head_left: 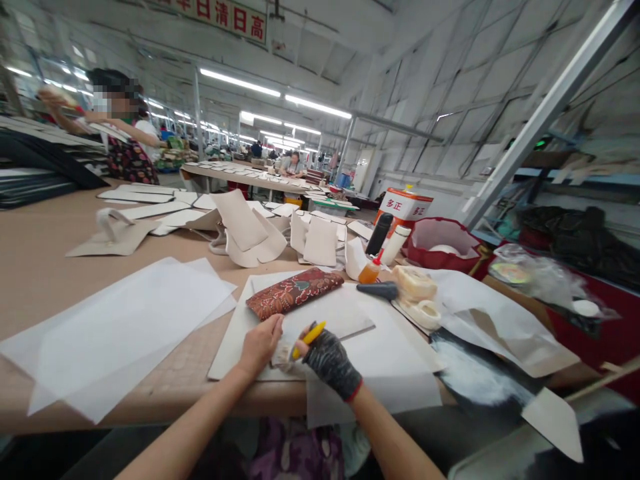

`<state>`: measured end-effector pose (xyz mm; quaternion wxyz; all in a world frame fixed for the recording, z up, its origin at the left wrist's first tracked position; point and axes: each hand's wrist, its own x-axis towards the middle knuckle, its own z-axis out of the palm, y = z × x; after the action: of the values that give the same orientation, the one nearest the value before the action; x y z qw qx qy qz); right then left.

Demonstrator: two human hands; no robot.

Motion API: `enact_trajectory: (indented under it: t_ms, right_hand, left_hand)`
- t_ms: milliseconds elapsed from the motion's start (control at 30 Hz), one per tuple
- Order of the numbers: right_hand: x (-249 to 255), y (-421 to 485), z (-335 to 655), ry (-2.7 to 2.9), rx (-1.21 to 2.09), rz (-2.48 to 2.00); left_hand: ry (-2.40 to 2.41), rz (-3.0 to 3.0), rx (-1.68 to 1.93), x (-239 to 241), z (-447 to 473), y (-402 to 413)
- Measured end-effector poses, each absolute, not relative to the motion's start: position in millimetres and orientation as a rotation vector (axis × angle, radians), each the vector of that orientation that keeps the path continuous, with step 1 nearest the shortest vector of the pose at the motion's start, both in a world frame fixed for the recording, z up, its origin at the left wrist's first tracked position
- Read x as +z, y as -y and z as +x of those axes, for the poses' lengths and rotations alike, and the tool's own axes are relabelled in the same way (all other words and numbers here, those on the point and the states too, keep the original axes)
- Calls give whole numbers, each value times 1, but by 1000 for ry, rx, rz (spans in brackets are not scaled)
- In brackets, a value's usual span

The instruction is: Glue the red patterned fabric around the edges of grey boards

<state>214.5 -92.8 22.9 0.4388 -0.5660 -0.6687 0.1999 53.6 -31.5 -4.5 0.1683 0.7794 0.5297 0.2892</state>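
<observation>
My left hand (263, 343) is bare, its fingers pinched together at the near edge of a brown-red floral patterned piece (300, 292). What sits between the fingertips is hidden. My right hand (333, 363), in a grey fingerless glove with a red cuff, grips a yellow-handled tool (309, 339); its working end does not show clearly. Just left of that hand is a small blurred whitish clump (284, 358). Under both hands lies a pale board (233, 353), and a grey-edged white sheet (345, 317) rests on it beside the patterned piece.
Translucent white sheets (135, 327) spread at left. Behind stand cream cut panels (250, 230). At right are an orange glue bottle (370, 270), a black flask (380, 233), a yellowish block (415, 283), a red container (443, 243) and a white-smeared black sheet (475, 373). A co-worker (125, 133) stands back left.
</observation>
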Motion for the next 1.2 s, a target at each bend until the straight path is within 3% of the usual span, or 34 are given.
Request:
enact_trajectory:
  t_ms: [133, 300, 467, 633, 900, 1200]
  right_hand:
    - [36, 92, 232, 1698, 112, -1661]
    - [36, 98, 193, 1857, 294, -1389]
    - [30, 96, 190, 1819, 234, -1508]
    - [25, 95, 211, 1753, 204, -1525]
    - [27, 90, 246, 1670, 21, -1682]
    - [35, 100, 274, 1093, 451, -1350]
  left_hand:
    - [-1491, 2167, 844, -8, 54, 29]
    - [-1326, 1899, 1046, -12, 49, 24]
    - [-1153, 1795, 1043, -16, 42, 22]
    - [-1170, 2114, 798, -6, 35, 20]
    - [-1047, 2751, -34, 37, 43, 27]
    - [-1258, 2673, -83, 55, 58, 10]
